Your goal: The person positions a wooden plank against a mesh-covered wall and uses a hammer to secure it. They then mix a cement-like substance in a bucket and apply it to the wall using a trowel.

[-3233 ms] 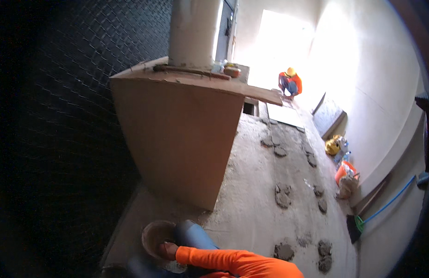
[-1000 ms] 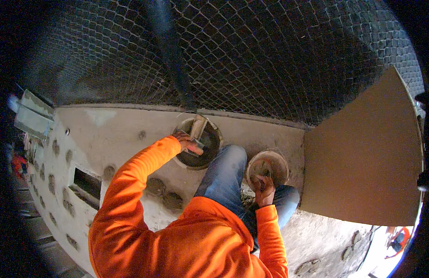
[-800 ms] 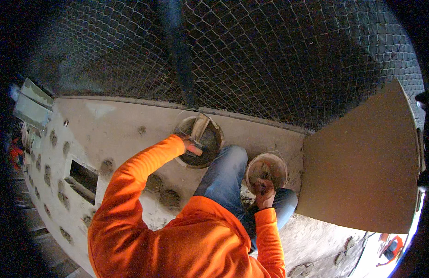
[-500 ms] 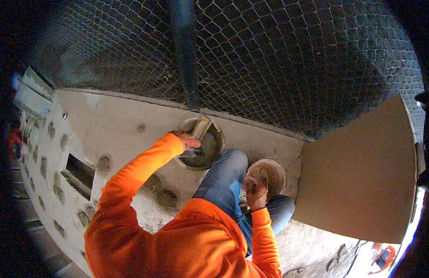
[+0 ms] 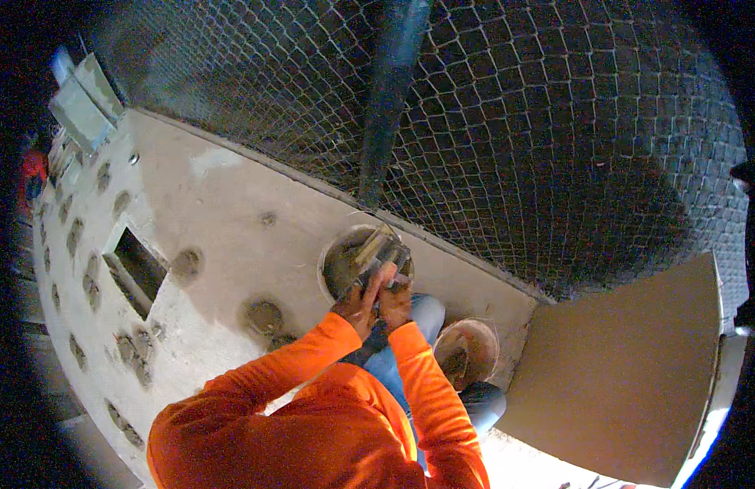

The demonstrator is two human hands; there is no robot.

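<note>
My left hand and my right hand come together at the near rim of a round bucket. Their closed fingers are around a dark, flat-looking thing whose kind I cannot make out. Grey, wet-looking material shows inside the bucket. A pale wooden piece slants across its right part, close to my fingertips. It is unclear whether either hand touches the wood. Beyond my right knee stands a second bucket with brownish contents.
A chain-link fence with a dark post rises behind the pale slab. A rectangular opening and several dark patches lie to the left. At the right stands a large brown board.
My right hand has moved from the second bucket to the first, meeting my left hand. My left hand has come nearer, off the wooden piece's side. The view has shifted.
</note>
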